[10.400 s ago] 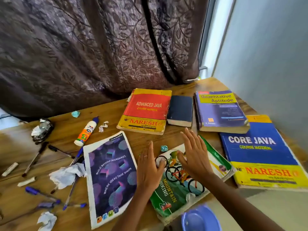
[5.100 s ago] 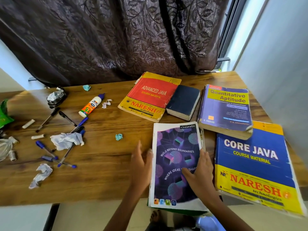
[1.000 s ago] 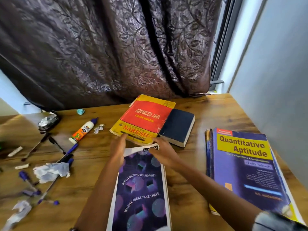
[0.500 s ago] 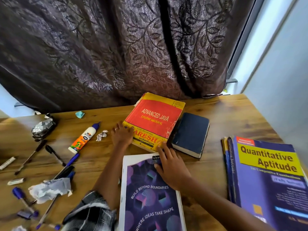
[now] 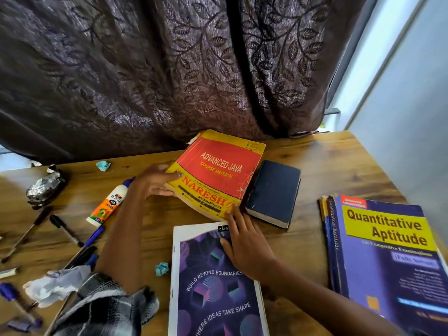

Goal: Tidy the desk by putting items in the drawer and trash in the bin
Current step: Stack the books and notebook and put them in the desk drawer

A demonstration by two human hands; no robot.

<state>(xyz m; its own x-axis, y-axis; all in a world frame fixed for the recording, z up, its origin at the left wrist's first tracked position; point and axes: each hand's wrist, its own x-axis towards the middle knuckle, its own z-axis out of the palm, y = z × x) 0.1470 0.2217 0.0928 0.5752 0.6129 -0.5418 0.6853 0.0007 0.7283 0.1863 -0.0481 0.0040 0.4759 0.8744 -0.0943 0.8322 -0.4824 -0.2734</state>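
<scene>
On a wooden desk (image 5: 327, 166), the left hand (image 5: 155, 181) grips the near-left corner of the red-and-yellow Advanced Java book (image 5: 218, 173) — thumb on the cover. The right hand (image 5: 244, 241), fingers straight, touches the book's near edge, resting over a purple notebook (image 5: 213, 287).

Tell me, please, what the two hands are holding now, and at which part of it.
The left hand grips the Advanced Java book at its left edge. The right hand touches its near right corner with the fingertips.
</scene>
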